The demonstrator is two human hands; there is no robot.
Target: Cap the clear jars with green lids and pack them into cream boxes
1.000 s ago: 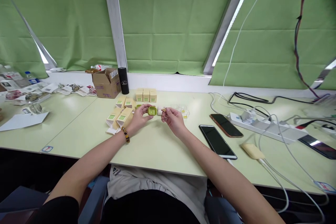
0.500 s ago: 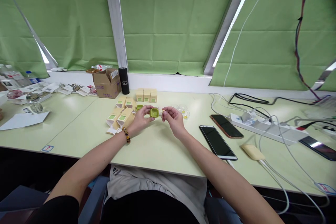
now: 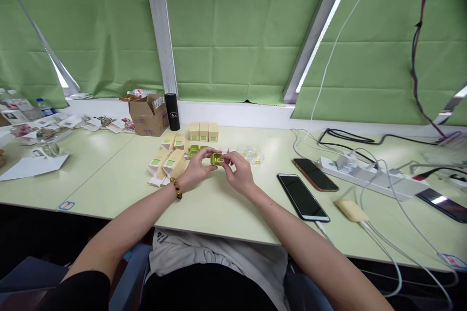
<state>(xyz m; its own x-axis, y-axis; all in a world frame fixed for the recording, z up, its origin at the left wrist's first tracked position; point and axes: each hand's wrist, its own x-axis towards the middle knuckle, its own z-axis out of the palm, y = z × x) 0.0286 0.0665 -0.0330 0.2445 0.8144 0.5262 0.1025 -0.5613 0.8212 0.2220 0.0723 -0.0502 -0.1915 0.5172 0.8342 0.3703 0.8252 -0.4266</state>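
Note:
Between thumb and fingers, my left hand holds a small green square cup, its hollow side tilted toward me. My right hand is closed at the cup's right edge, fingertips pinching something small and pale at its opening; its kind is too small to make out. More green cups sit just behind my left hand. Several small cream boxes with green labels stand left of my hands, the nearest with flaps open. Behind my right hand lies a clear round-celled tray with small yellow pieces in it.
Three cream boxes stand farther back, near a black tumbler and a cardboard carton. To the right lie two phones, a white one and a brown-edged one, beside a power strip with trailing cables.
My right hand has moved left and slightly down, bringing its fingertips to the cup's opening. The cup has shifted slightly right and down, and more of the green cups and the clear tray shows.

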